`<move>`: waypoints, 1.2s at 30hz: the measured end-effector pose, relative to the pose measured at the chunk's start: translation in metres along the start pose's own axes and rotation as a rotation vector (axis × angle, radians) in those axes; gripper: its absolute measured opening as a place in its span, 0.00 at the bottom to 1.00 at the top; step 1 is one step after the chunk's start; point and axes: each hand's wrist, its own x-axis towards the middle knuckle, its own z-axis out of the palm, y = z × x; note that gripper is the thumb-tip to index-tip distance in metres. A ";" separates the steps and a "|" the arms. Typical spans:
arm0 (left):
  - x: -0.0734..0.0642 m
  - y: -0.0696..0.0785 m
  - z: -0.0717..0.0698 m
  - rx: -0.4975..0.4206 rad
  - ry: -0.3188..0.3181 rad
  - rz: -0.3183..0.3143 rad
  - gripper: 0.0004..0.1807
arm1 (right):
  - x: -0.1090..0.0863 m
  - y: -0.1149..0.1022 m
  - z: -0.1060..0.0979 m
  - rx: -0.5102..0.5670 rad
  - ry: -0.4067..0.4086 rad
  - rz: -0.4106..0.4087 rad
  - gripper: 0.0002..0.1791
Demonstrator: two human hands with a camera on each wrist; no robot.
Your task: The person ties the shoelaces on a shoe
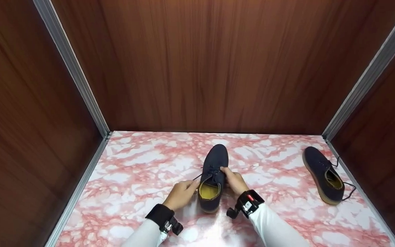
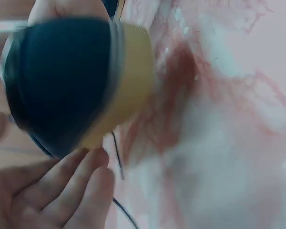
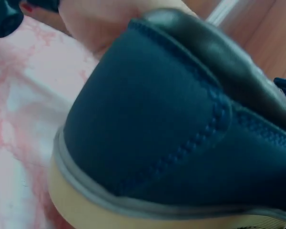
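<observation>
A dark navy shoe [image 1: 217,156] with a yellow insole points away from me in the head view. My right hand [image 1: 234,181] grips its right side, thumb on top beside the laces [image 1: 214,171]. On the other side, my left hand [image 1: 182,194] pinches a lace that runs out straight from the shoe. The left wrist view has the blurred heel [image 2: 66,81], with left fingers [image 2: 86,183] stretched along the pale sole and a thin lace [image 2: 121,210] hanging past them. Stitched heel fabric [image 3: 152,114] fills the right wrist view, hiding most of the right hand.
A matching shoe [image 1: 321,171] lies on the right by the side wall, its loose laces trailing toward the metal edge strip. The table [image 1: 142,157] has a red and white marbled top. Brown wood panels [image 1: 197,68] enclose it at the back and both sides.
</observation>
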 end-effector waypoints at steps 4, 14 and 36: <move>0.001 -0.007 0.002 -0.174 -0.210 -0.114 0.33 | -0.008 -0.003 -0.008 0.088 -0.132 0.032 0.18; 0.008 -0.009 0.015 -0.509 -0.083 -0.180 0.50 | -0.019 0.005 -0.022 0.061 -0.273 0.044 0.16; -0.001 -0.011 0.037 -0.454 0.076 -0.047 0.77 | -0.020 0.036 -0.009 -0.203 -0.082 -0.214 0.45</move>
